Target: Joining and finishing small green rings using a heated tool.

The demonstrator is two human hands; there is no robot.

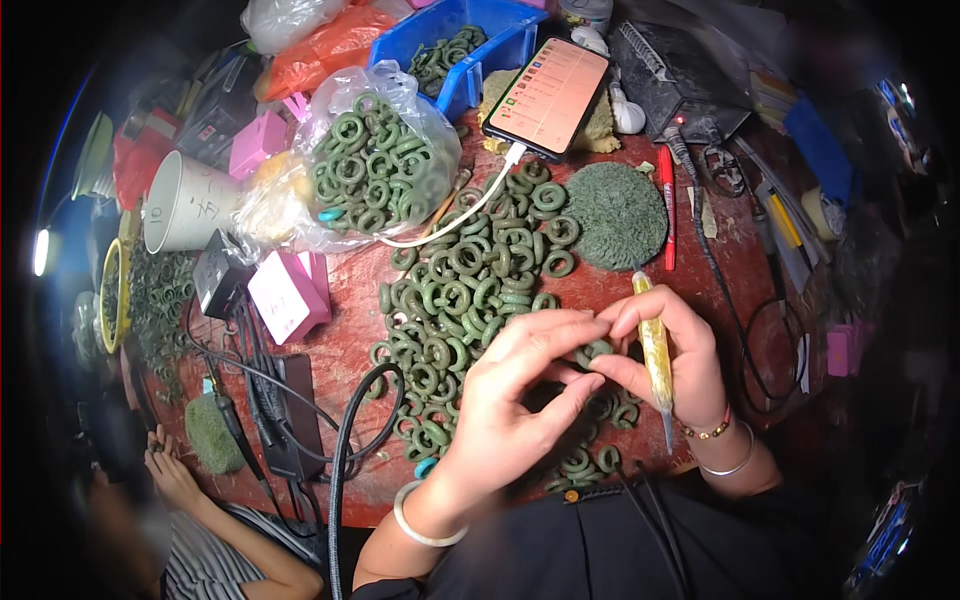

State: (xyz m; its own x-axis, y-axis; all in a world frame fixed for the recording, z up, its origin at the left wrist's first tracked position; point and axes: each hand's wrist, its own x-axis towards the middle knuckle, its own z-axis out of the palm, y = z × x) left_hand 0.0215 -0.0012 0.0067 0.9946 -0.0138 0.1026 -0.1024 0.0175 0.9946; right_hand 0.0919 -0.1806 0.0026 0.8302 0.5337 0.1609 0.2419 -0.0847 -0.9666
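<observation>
My left hand [525, 390] is closed, its fingertips pinching a small dark green ring [592, 352] partly hidden by the fingers. Opposite it, my right hand [685, 345] meets the same ring with thumb and forefinger. Across that hand lies a yellow, pen-shaped tool [655, 355], its thin metal tip pointing down toward me. Under and beyond my hands spreads a heap of green rings [465, 260] on the red table [350, 470]. A few more rings [578, 462] lie close to my body.
Beyond the heap stand an open plastic bag of rings [370, 165], a blue bin [510, 45] and a lit phone [548, 97] with a white cable. A round green pad [615, 215] and red pen [667, 205] lie rightward. Cables [345, 430] and another person's hand [172, 470] are left.
</observation>
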